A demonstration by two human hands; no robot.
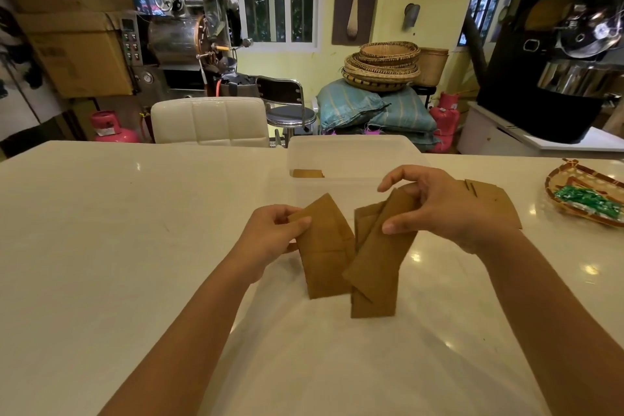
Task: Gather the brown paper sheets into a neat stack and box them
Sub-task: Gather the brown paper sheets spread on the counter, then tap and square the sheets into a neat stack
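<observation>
My left hand (pixel 270 240) pinches the top of a small bunch of brown paper sheets (pixel 324 257) that hangs above the white table (pixel 101 246). My right hand (pixel 445 209) grips a second, fanned bunch of brown sheets (pixel 374 273), tilted and just right of the first. More brown sheets (pixel 496 203) lie flat on the table behind my right hand. A translucent plastic box (pixel 351 155) stands just beyond both hands, with a few brown sheets (pixel 308 173) visible inside at its left.
A woven tray (pixel 584 196) holding green packets sits at the table's right edge. A white chair (pixel 209 121) and a black stool (pixel 287 105) stand behind the table. Roasting machines, baskets and sacks fill the background.
</observation>
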